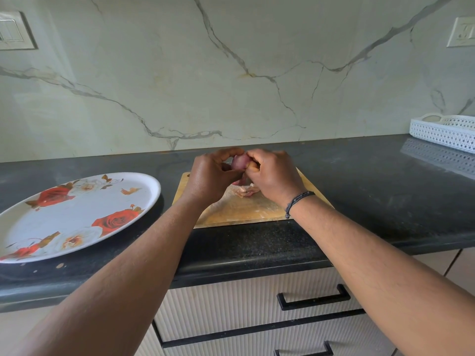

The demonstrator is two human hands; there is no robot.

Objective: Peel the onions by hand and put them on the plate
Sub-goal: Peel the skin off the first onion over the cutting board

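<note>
Marble wall stands behind the dark tabletop. You hold one onion above the board; left hand grips it, right hand fingers pinch its skin. Some peel lies on the board. Plate has no onion, so the task looks early.

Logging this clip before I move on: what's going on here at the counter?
A person is peeling a red onion by hand, held between the left hand and right hand above a wooden cutting board. Loose skin lies on the board. The rose-patterned plate to the left holds no onions yet.
</note>
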